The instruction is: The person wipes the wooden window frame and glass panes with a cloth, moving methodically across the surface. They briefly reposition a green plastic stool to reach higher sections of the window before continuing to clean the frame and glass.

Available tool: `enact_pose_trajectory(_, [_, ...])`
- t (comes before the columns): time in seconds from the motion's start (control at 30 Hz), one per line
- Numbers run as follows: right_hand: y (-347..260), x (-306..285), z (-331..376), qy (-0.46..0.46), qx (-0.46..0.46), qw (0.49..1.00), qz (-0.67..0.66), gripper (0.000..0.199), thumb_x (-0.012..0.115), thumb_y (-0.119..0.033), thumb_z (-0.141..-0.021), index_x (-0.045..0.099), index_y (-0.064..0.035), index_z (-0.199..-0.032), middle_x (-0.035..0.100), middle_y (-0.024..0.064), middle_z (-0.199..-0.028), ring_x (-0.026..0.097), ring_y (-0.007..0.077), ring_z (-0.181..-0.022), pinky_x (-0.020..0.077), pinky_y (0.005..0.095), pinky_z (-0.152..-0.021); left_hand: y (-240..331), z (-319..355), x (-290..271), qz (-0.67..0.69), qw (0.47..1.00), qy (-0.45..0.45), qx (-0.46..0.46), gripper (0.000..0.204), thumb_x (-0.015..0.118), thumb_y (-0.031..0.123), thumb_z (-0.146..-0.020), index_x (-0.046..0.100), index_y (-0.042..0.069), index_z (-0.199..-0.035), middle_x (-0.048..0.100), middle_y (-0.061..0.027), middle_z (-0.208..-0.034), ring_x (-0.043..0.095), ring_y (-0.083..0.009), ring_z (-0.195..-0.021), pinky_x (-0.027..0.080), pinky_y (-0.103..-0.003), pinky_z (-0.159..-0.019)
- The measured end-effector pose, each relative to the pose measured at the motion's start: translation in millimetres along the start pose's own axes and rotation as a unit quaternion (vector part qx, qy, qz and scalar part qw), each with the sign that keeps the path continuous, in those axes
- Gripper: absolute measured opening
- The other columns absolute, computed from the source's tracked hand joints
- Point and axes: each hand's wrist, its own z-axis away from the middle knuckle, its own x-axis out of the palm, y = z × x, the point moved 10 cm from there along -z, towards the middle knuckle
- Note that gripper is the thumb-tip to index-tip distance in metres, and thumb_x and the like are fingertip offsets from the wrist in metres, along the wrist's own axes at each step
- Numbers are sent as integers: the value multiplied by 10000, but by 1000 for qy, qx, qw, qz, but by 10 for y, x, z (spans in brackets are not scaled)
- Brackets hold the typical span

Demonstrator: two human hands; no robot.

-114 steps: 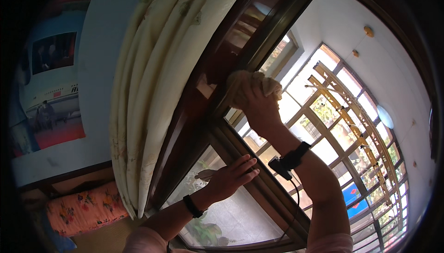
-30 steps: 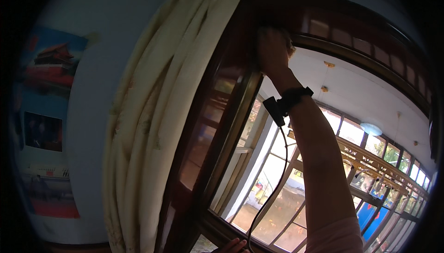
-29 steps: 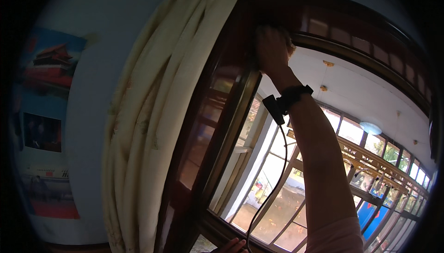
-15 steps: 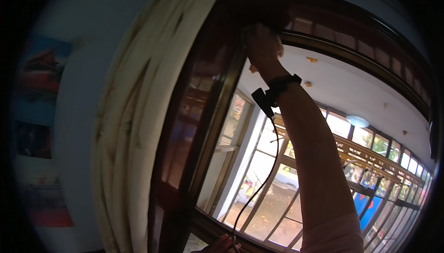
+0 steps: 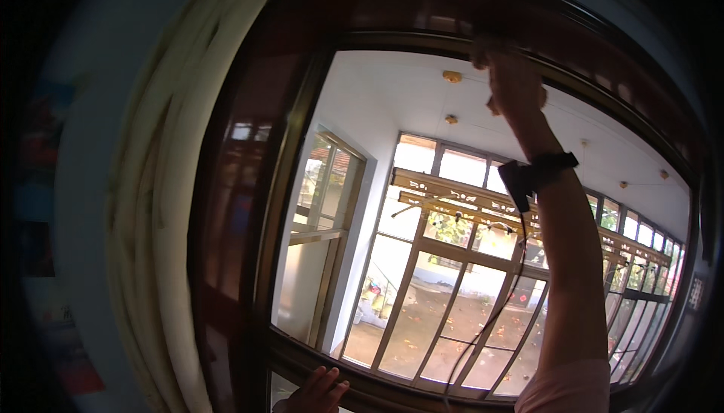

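The right hand was raised high, its fingers curled closed against the top rail of the dark brown wooden window frame; whether it gripped a cloth there could not be told. That arm stretched nearly straight up from the lower edge, with a black band and small black device strapped at the wrist and a thin black cable hanging down from it. The left hand lay low at the bottom edge, fingers spread open and pressed flat on the frame's lower rail, holding nothing. A cream gathered curtain hung just left of the frame.
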Motion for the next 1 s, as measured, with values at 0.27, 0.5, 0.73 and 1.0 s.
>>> enact_pose_trajectory(0.27, [1996,-788,777,63,79,989,107,158,594,-95,-964,713,-143,-1056,693,94,-1127,685,289,-1038,570,456,-877,61,-23,-57,-54,997,30,38,513,711,117,-737,612,115,-1241,560,-161,-1391,532,-433,-1300,524,-497,-1033])
enact_pose_trajectory(0.5, [3434,-1386,1282,25,129,956,264,242,560,-113,-944,743,-191,-1081,707,121,-1102,672,278,-1079,538,483,-886,80,-3,-66,8,999,12,48,483,578,69,-885,547,26,-1365,483,-230,-1485,418,-492,-1390,395,-562,-1147])
enact_pose_trajectory(0.73, [3185,-1087,1145,-34,86,964,249,284,539,-219,-953,728,-19,-1024,694,161,-1009,624,313,-1072,476,536,-1019,85,10,-65,-3,998,17,57,453,558,133,-934,536,1,-1366,472,-242,-1493,410,-490,-1398,385,-560,-1155])
enact_pose_trajectory(1.0, [2589,-1000,1240,58,149,967,196,346,660,-249,-905,637,-149,-1235,456,192,-1340,501,397,-1226,454,584,-999,116,3,-100,-5,999,5,46,405,532,177,-989,548,7,-1356,485,-232,-1492,425,-489,-1388,389,-566,-1148])
